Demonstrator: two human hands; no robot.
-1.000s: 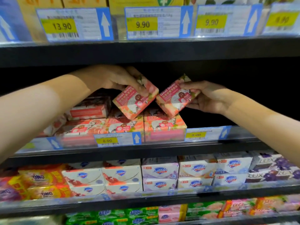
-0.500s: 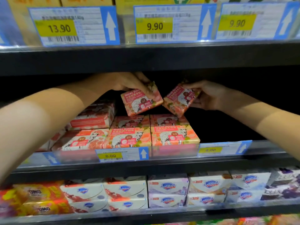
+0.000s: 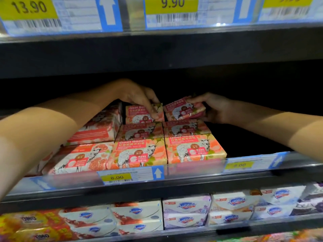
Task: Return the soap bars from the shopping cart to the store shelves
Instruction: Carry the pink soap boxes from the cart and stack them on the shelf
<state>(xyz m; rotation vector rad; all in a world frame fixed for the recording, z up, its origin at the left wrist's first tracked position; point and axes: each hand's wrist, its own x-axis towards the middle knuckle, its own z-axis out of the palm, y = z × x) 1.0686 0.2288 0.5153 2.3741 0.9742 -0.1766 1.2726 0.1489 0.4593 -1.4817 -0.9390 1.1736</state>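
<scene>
1. Soap bars: the left soap bar [image 3: 136, 114] now lies nearly flat on the back row of the goat soap stack [image 3: 139, 152], deep on the middle shelf [image 3: 192, 188]. Half a second ago it hung tilted above.
2. My left hand [image 3: 138, 96] grips its right end, fingertips curled over.
3. Lower than before, the right soap bar [image 3: 183, 109] is still tilted, just over the stack's back right box; contact unclear.
4. My right hand [image 3: 215, 109] pinches it, thumb on top, fingers beneath.
</scene>
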